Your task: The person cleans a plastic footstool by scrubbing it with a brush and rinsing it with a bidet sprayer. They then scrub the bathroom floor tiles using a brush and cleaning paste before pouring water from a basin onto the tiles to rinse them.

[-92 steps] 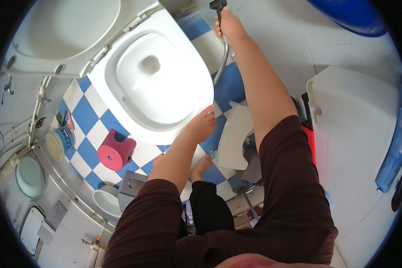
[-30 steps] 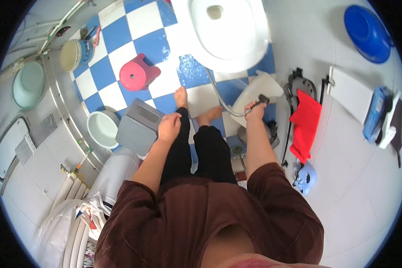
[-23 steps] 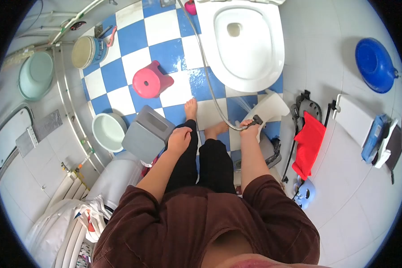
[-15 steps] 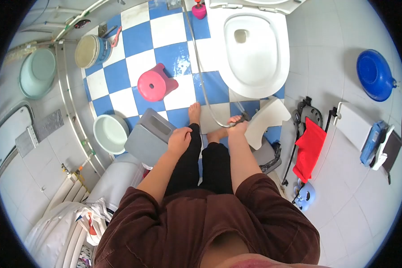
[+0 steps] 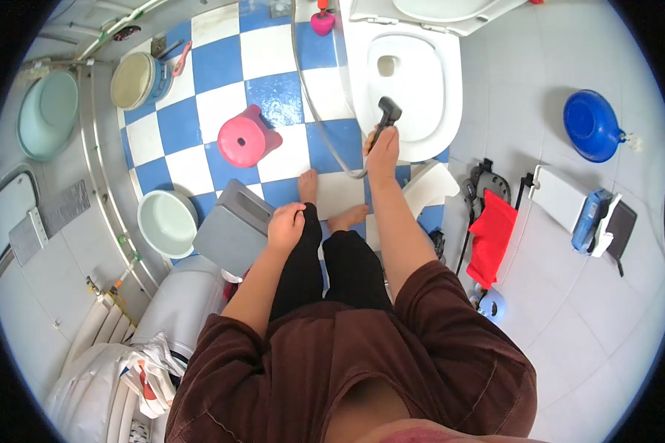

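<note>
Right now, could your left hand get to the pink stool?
Probably, with a bend: the left hand rests at the black trouser leg; the grey bin stands beside the way to the pink stool, not across it.

Dark brown top, black trousers

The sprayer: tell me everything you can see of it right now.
The sprayer is black, probably plastic, with a chunky angled head on a slimmer handle. The right hand grips the handle; a thin grey hose curves away from the grip. In this view the head overlaps the toilet. Whether water flows is unclear.
</note>
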Demonstrator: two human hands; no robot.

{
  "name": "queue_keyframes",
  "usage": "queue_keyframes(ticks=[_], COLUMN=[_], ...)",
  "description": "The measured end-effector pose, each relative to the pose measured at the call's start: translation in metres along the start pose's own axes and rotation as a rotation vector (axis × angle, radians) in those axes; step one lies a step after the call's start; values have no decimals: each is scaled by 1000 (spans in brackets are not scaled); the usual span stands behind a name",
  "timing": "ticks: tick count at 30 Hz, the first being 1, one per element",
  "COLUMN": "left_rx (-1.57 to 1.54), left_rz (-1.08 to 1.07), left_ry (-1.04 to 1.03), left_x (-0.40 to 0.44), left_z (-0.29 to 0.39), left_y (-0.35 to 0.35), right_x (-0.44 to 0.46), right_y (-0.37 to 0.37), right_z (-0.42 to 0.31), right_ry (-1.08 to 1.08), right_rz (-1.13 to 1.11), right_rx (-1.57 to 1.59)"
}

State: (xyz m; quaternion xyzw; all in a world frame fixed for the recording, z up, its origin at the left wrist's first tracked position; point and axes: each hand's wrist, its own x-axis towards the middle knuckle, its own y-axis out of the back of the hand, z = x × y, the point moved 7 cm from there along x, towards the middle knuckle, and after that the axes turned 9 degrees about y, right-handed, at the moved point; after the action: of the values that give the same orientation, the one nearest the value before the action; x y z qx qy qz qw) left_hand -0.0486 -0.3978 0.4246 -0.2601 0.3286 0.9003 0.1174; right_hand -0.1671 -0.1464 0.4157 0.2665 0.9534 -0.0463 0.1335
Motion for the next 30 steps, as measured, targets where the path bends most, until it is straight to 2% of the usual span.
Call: queue_keyframes(ticks=[4,7,10,13,16,18,21,24,25,28,30], left_rx=[-9,-27,-38,-75,-88,-114,-61,-327,-224,58,214], left_rz=[43,42,-40,-98,-117,-136,-240,-465,-460,-407,-335], left_ry=[-18,-61,-91,-95,-175,-211,-155,198,167,98,78], left_x=[3,7,10,13,12,11,12,9,15,31,40], left_z=[8,17,22,27,35,49,76,102,106,118,133], left_y=[12,17,8,-3,-16,-26,-47,-83,-95,-127,-142], right_x=[17,10,-15,-50,-79,-90,-94,-97,-94,-84,-72], right_y=[-14,-9,13,36,80,113,151,165,166,186,187], right_z=[-40,-25,-5,0,16,24,26,13,9,11,17], right_ry=[103,83,168,125,60,11,-34,-26,-9,4,-97], right_rz=[13,4,-52,-59,79,178,289,277,250,396,275], right_rx=[11,-70,-559,-610,-733,-704,-517,-435,-437,-410,-453])
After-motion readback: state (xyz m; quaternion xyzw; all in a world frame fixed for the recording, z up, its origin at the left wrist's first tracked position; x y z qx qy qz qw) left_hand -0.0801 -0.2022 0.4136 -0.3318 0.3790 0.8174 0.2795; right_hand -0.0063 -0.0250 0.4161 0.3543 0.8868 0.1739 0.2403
